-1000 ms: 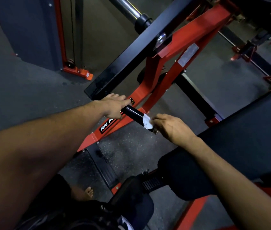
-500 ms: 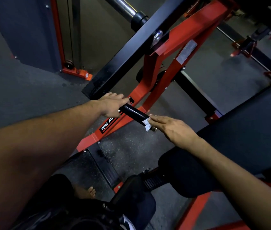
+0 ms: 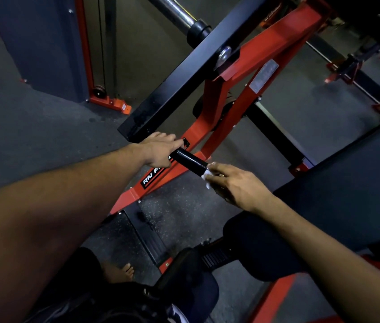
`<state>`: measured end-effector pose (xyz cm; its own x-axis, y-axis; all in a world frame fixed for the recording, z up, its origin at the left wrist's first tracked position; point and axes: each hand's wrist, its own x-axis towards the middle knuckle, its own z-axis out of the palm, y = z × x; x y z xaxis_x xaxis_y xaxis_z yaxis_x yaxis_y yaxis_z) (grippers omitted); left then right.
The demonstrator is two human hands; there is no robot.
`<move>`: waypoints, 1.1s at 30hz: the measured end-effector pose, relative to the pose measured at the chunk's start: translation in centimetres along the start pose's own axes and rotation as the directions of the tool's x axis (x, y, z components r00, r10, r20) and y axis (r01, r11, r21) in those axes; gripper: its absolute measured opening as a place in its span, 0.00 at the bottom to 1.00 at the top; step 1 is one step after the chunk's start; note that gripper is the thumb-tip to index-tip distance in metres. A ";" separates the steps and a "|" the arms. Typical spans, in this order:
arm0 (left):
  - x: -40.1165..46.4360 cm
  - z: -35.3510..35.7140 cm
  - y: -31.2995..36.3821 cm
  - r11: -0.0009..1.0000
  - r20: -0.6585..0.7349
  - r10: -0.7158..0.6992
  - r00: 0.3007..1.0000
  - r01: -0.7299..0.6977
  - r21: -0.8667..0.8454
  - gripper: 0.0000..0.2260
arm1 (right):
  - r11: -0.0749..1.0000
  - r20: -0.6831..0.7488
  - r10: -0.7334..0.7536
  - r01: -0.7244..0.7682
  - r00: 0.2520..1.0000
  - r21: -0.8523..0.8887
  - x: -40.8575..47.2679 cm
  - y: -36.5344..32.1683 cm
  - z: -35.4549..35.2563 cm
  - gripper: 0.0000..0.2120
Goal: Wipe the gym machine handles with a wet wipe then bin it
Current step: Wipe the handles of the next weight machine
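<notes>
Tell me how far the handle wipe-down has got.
Done: nothing can be confirmed clean from this view. In hand: the left hand grips the inner end of the black handle, while the right hand holds the white wet wipe against its outer end. Left: the rest of this grip, any other handles, then binning the wipe; no bin is in view.

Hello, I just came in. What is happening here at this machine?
A person is cleaning a gym machine. The left hand holds one end of the black handle of the red frame, while the right hand presses a white wet wipe against the other end. The wipe is in use and not yet binned; no bin is in view.
</notes>
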<state>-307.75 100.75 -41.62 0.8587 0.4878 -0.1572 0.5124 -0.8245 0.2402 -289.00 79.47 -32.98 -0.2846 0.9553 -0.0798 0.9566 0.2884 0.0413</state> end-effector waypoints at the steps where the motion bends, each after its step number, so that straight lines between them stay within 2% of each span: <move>1: 0.0 0.0 0.0 1.000 0.003 0.000 1.000 0.000 -0.003 0.26 | 0.999 -0.025 0.014 -0.013 1.000 0.030 -0.1 0.3 -0.1 0.16; 5: 0.0 0.0 -0.1 1.000 0.001 0.005 1.000 -0.005 -0.011 0.26 | 0.973 -0.135 0.196 -0.176 0.971 0.148 3.2 -0.2 0.9 0.09; 7: -0.1 -0.1 0.0 1.000 0.001 0.003 1.000 -0.003 -0.016 0.26 | 0.965 -0.135 0.238 -0.219 0.962 0.142 4.6 -1.6 1.7 0.07; 10: -0.2 -0.3 0.1 1.000 0.009 0.004 1.000 -0.004 -0.011 0.26 | 0.994 -0.130 0.093 -0.083 0.987 0.078 3.4 -2.1 1.8 0.06; 12: -0.3 -0.4 0.2 1.000 0.014 0.010 1.000 -0.010 -0.012 0.27 | 0.993 -0.118 0.065 -0.052 0.991 0.108 1.8 -1.1 1.1 0.06; 15: -0.1 -0.6 0.0 0.999 0.031 0.018 0.999 -0.017 -0.031 0.29 | 0.952 -0.164 0.239 -0.197 0.957 0.234 2.0 -0.2 1.0 0.10; 17: -0.1 -0.4 -0.5 1.000 0.037 0.019 0.999 -0.018 -0.024 0.35 | 0.929 -0.199 0.303 -0.243 0.932 0.278 4.0 -0.7 1.6 0.09; 20: -1.0 0.8 -1.6 0.997 -0.045 -0.038 0.998 0.042 0.070 0.40 | 0.961 -0.163 0.227 -0.194 0.960 0.197 5.9 -2.1 2.5 0.05; 23: -2.1 1.7 -2.0 0.994 -0.116 -0.097 0.988 0.103 0.044 0.40 | 0.994 -0.106 0.064 -0.054 0.992 0.095 4.0 -1.3 2.4 0.07; 26: -2.1 1.6 -1.8 0.995 -0.148 -0.103 0.984 0.102 -0.013 0.36 | 0.990 -0.138 0.105 -0.090 0.985 0.110 3.6 0.0 1.5 0.10; 29: -2.1 1.5 -1.4 0.993 -0.190 -0.110 0.976 0.103 -0.049 0.31 | 0.974 -0.153 0.200 -0.178 0.968 0.143 6.1 -1.3 2.0 0.06; 31: -2.2 1.5 -1.2 0.994 -0.196 -0.111 0.974 0.105 -0.041 0.29 | 0.986 -0.150 0.145 -0.130 0.978 0.104 6.7 -2.5 2.8 0.07; 33: -2.1 1.3 -1.1 0.994 -0.196 -0.109 0.974 0.106 -0.030 0.28 | 0.995 -0.136 0.029 -0.015 0.990 0.099 5.6 -1.9 2.8 0.07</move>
<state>-310.17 100.30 -42.78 0.7830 0.6219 0.0087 0.6003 -0.7594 0.2508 -292.25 84.09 -36.29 -0.2628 0.9631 0.0578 0.9624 0.2659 -0.0560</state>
